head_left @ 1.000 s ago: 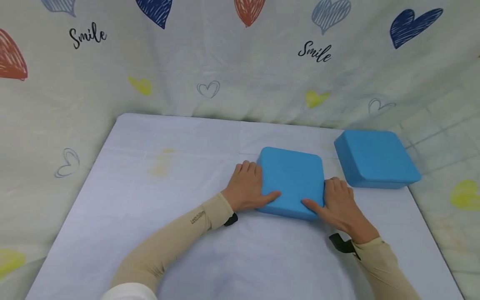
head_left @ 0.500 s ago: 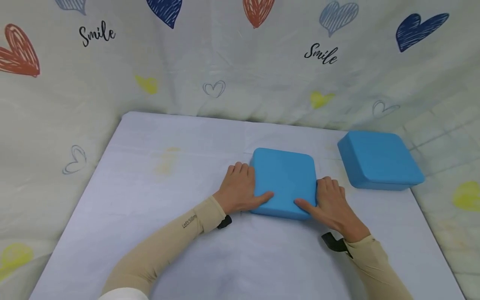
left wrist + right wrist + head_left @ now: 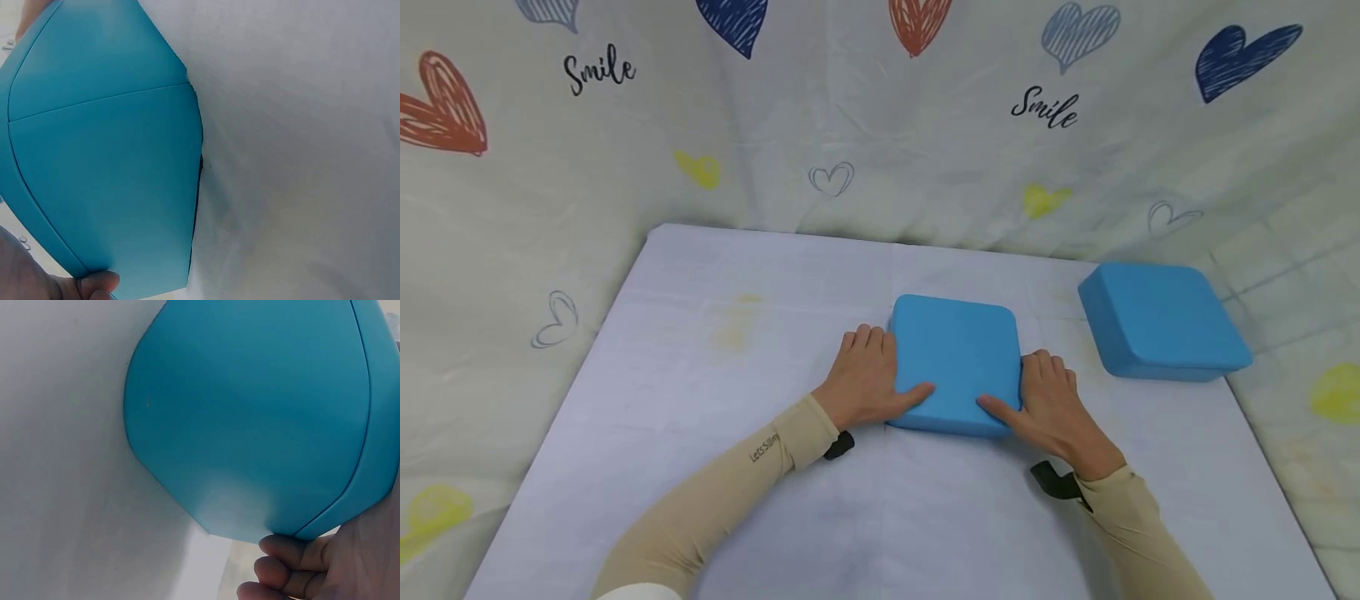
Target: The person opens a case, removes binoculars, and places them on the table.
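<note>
A smooth blue box with a square top and rounded corners [image 3: 957, 358] is held between the left hand [image 3: 865, 379] and the right hand [image 3: 1060, 408], each grip closed on one side, thumb on top. Over the last second it has been shifted toward the left edge of the white-covered desk [image 3: 790, 275], just right of its middle, widening the gap from the matching blue box [image 3: 1172, 317] by the far right corner. Two-handed repositioning is suggested; whether it is lifted cannot be told.

Held box [image 3: 951, 358] and other box [image 3: 1165, 321] solid blue, white tablecloth [image 3: 640, 375] with faint yellow blotch [image 3: 737, 323], beige sleeves [image 3: 715, 504], dark lettering [image 3: 763, 448] on left, black wrist straps [image 3: 1055, 481], off-white backdrop [image 3: 925, 125] with red, navy, pale-blue, yellow hearts [image 3: 1243, 60] and black "Smile" script [image 3: 1045, 107].
</note>
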The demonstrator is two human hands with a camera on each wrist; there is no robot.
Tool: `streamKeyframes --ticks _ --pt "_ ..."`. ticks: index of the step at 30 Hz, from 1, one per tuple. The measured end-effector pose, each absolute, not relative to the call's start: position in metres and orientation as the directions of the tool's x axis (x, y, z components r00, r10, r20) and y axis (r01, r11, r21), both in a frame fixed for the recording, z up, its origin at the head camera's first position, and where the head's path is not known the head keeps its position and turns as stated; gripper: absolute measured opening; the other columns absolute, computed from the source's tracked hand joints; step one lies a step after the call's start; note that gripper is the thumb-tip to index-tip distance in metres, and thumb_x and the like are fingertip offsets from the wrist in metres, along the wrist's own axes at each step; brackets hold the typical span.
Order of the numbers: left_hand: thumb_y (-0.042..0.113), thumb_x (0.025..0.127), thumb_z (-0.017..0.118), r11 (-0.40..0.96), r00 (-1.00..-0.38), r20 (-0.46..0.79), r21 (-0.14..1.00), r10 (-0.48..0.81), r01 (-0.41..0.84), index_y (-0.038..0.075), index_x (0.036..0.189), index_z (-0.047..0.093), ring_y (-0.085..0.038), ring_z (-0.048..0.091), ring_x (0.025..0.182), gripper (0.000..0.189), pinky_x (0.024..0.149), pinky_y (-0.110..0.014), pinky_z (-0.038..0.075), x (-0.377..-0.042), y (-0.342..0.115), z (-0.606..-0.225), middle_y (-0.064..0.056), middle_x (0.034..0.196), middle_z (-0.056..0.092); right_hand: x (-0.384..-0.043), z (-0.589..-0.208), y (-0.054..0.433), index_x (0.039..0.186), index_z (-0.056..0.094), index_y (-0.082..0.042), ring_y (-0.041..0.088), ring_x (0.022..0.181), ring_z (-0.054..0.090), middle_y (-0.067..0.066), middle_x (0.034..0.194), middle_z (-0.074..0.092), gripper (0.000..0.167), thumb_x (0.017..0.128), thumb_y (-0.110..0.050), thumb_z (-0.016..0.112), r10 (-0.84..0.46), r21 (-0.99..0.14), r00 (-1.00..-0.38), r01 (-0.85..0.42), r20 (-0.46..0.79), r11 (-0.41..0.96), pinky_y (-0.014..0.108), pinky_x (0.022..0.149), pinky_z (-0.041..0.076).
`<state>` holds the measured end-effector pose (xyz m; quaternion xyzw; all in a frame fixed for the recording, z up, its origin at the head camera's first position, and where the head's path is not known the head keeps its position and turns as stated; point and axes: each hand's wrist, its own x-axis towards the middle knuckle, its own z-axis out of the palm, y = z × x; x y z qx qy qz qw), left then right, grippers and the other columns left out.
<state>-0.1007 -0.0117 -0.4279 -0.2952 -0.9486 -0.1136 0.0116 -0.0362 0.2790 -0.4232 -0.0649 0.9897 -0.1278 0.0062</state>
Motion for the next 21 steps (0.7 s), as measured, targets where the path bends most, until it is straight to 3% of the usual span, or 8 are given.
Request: streamKeyframes --ticks 10,21 --pt "0.079 0.092 0.046 0.808 -0.836 0.089 0.221 0.541 0.546 0.004 0.104 0.057 -0.025 0.046 0.096 0.077 0.084 -0.038 0.037 -0.095 -0.015 -0.426 -0.010 0.098 0.056 -0.037 -0.427 0.278 0.121 0.046 0.010 0.036 0.100 0.044 0.020 0.106 0.049 0.079 0.091 -0.061 0.066 -0.138 -0.274 -0.990 -0.134 0.004 0.952 0.050 0.088 0.032" --pt "0.078 0.091 0.049 0.814 -0.843 0.082 0.225 0.532 0.535 0.002 0.105 0.057 -0.024 0.045 0.095 0.077 0.083 -0.037 0.036 -0.093 -0.032 -0.425 -0.009 0.097 0.055 -0.038 -0.428 0.263 0.115 0.048 0.007 0.032 0.093 0.044 0.016 0.098 0.048 0.077 0.088 -0.063 0.069 -0.168 -0.268 -0.985 -0.174 0.046 0.948 0.044 0.083 0.031"
